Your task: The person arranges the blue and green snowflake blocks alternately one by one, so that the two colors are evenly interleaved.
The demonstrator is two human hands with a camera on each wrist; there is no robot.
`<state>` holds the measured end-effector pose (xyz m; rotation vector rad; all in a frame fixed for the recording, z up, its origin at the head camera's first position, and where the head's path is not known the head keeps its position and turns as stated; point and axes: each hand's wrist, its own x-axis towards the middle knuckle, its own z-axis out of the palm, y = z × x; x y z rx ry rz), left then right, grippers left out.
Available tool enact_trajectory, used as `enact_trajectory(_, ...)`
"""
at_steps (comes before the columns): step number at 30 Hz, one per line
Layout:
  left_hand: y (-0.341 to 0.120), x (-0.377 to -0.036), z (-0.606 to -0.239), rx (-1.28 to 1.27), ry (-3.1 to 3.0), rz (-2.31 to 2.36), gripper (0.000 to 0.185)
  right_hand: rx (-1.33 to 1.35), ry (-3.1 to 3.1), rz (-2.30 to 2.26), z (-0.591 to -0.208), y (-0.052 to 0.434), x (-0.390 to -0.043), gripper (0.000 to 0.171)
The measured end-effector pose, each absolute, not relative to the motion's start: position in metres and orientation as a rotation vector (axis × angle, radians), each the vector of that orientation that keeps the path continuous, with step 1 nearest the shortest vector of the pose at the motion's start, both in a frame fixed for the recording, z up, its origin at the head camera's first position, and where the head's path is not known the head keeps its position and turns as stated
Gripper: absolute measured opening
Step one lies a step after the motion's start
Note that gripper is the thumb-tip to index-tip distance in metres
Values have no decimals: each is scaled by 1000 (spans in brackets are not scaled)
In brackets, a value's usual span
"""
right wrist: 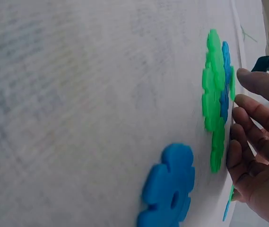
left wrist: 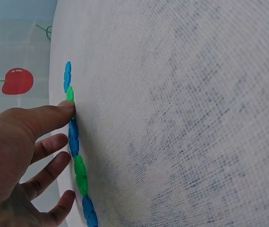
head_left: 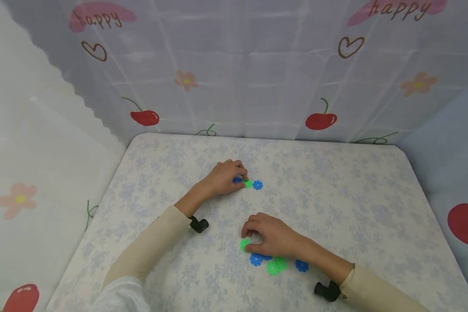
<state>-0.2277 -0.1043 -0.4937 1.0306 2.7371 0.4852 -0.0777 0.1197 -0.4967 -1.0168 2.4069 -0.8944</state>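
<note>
My left hand [head_left: 225, 178] is toward the far side of the table, its thumb and forefinger pinching a green snowflake disc [head_left: 248, 184]. A blue snowflake disc [head_left: 258, 185] lies just right of it, another blue one [head_left: 237, 179] partly under the hand. From the left wrist view, blue and green discs [left wrist: 81, 175] run in a line beside the fingers. Nearer the front, my right hand [head_left: 273, 237] pinches a green disc [head_left: 245, 245] between thumb and forefinger. Beneath it lie loose blue discs [head_left: 256, 259] and overlapping green discs [head_left: 274, 266].
A separate blue disc [head_left: 302, 265] lies below the right wrist. Black wrist cameras [head_left: 199, 224] hang from both forearms. A pale floral cloth covers the table [head_left: 355, 208]; printed curtains [head_left: 249, 65] stand behind it and at both sides.
</note>
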Motion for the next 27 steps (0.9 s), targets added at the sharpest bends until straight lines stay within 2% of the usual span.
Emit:
enact_trajectory(12,-99,-227,-495,1052,2757,386,15,-1021,2441,-820,-497,115,-74,20)
enact_trajectory(20,-87,-226,-498,1101,2748,360,34,-943,2351,-1012,-501,120,-78,12)
enact_trajectory(27,-80,-226,-497,1125,2745,353,26,-928,2296,-1141,-503,124,-83,10)
